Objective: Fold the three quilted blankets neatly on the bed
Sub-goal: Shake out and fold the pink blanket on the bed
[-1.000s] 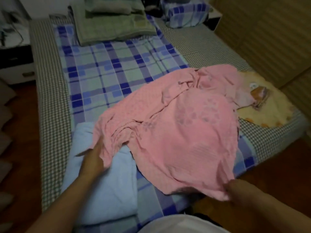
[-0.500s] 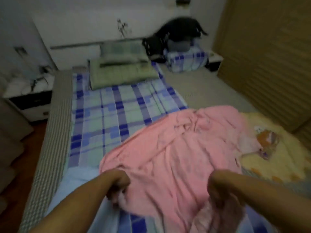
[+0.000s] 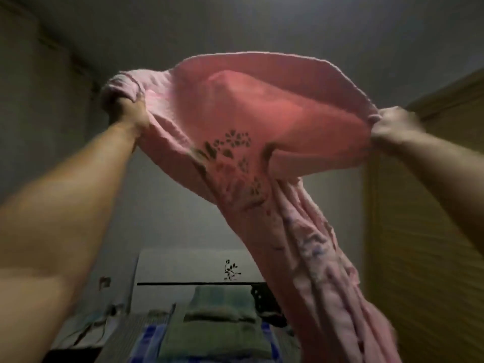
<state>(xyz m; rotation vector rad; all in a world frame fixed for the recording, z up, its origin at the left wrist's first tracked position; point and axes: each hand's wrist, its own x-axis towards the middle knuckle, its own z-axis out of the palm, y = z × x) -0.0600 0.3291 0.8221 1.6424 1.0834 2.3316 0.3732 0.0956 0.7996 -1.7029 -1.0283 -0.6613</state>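
No readable text, labels or numbers anywhere.

Bed (image 3: 146,344), checked sheet; green folded bedding (image 3: 214,336) on it.

Both hands (image 3: 128,111) (image 3: 392,127) hold pink blanket (image 3: 262,106) overhead.

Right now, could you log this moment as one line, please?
left hand: grips pink blanket | right hand: grips blanket | raised, unfolded
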